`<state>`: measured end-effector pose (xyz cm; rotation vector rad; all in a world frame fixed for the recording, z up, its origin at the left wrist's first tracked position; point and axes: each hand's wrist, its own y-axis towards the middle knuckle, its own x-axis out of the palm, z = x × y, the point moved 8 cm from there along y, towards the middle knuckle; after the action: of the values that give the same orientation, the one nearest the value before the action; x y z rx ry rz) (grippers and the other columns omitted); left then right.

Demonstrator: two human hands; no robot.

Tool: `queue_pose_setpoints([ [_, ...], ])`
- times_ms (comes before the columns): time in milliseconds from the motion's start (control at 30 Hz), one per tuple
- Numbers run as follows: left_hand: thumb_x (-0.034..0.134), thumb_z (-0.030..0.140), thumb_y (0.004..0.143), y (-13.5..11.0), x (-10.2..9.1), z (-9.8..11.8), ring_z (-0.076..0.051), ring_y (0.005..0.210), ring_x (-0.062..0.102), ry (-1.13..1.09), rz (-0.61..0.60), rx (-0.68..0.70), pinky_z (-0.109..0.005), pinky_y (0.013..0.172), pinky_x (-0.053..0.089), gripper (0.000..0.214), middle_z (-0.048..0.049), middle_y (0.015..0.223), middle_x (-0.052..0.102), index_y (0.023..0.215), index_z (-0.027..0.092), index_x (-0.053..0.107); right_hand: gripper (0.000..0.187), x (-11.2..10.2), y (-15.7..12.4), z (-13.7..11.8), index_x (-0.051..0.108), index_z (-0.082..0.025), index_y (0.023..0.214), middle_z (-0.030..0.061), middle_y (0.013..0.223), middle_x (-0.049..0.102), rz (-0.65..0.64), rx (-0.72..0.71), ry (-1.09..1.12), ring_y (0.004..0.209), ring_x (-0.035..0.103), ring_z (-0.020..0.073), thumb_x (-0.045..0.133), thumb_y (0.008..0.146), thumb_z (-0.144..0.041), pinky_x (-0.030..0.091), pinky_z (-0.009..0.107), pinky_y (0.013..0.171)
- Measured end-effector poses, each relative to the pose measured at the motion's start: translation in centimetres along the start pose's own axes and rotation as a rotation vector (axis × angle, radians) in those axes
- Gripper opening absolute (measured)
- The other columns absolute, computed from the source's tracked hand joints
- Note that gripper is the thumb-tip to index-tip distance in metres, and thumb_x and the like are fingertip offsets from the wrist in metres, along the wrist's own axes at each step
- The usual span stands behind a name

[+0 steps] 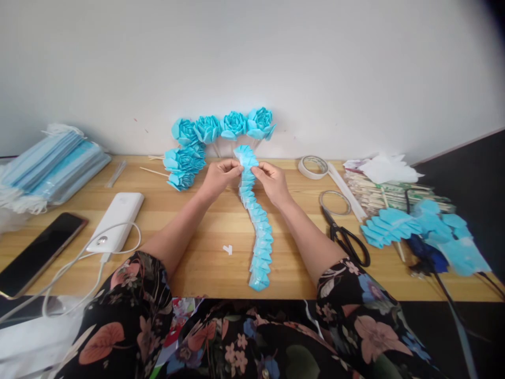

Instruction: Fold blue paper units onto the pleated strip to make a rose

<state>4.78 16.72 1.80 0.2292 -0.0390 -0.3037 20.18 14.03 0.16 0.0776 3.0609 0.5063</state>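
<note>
A long strip of folded light-blue petals (258, 239) runs down the middle of the wooden table (205, 263) toward its front edge. My left hand (221, 177) pinches the strip's upper part from the left, fingers closed. My right hand (272, 180) pinches it from the right at the same height, fingers closed too. Behind my hands, several finished blue paper roses (221, 129) on sticks lean against the white wall.
A stack of blue face masks (53, 166) lies far left, with a phone (37, 252) and a white power bank (116, 218) with cable. Right of my hands are tape rolls (313, 166), black scissors (347, 237), loose blue pieces (418, 226) and sticks.
</note>
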Motion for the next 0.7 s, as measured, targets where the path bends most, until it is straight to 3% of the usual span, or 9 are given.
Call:
queue_pose_setpoints([
  [133, 0.078, 0.038, 0.072, -0.03, -0.08, 0.19, -0.014, 0.071, 0.060, 0.009, 0.004, 0.006, -0.027, 0.075, 0.049, 0.023, 0.0001, 0.072, 0.070, 0.071, 0.016, 0.070, 0.035, -0.22, 0.00, -0.40, 0.065, -0.021, 0.076, -0.0031, 0.070, 0.058, 0.010, -0.019, -0.070, 0.068, 0.050, 0.0127, 0.061, 0.089, -0.053, 0.043, 0.026, 0.070],
  [267, 0.077, 0.040, 0.072, 0.00, -0.42, 0.48, -0.015, 0.072, 0.061, 0.006, 0.041, 0.017, -0.027, 0.076, 0.049, 0.025, -0.0009, 0.072, 0.069, 0.071, 0.016, 0.069, 0.043, -0.28, -0.05, -0.95, 0.065, -0.021, 0.077, -0.0013, 0.075, 0.060, -0.020, -0.051, -0.046, 0.075, 0.054, 0.0145, 0.055, 0.091, -0.060, 0.045, 0.027, 0.077],
  [400, 0.077, 0.044, 0.073, -0.04, -0.47, 0.75, -0.015, 0.071, 0.061, -0.016, 0.046, 0.042, -0.028, 0.076, 0.049, 0.030, -0.0015, 0.072, 0.069, 0.072, 0.015, 0.069, 0.037, -0.08, -0.03, -0.69, 0.071, -0.021, 0.084, -0.0001, 0.081, 0.067, -0.056, -0.011, -0.007, 0.080, 0.059, 0.0161, 0.065, 0.086, -0.057, 0.047, 0.028, 0.080],
  [567, 0.066, 0.058, 0.083, -0.15, 0.01, 0.89, -0.016, 0.075, 0.061, 0.035, -0.025, 0.070, -0.029, 0.078, 0.049, 0.046, -0.0029, 0.071, 0.068, 0.071, 0.014, 0.068, 0.032, -0.69, 0.06, -0.67, 0.073, -0.019, 0.081, -0.0005, 0.078, 0.067, 0.033, -0.021, -0.017, 0.075, 0.058, 0.0146, 0.069, 0.083, -0.051, 0.047, 0.026, 0.074],
  [700, 0.077, 0.052, 0.074, -0.11, 0.06, 0.47, -0.014, 0.073, 0.058, 0.053, -0.045, 0.050, -0.027, 0.076, 0.047, 0.038, -0.0005, 0.071, 0.067, 0.072, 0.015, 0.069, 0.037, -0.83, 0.08, -0.70, 0.071, -0.019, 0.078, -0.0006, 0.074, 0.064, 0.044, -0.021, -0.041, 0.073, 0.055, 0.0145, 0.067, 0.084, -0.055, 0.046, 0.027, 0.072],
])
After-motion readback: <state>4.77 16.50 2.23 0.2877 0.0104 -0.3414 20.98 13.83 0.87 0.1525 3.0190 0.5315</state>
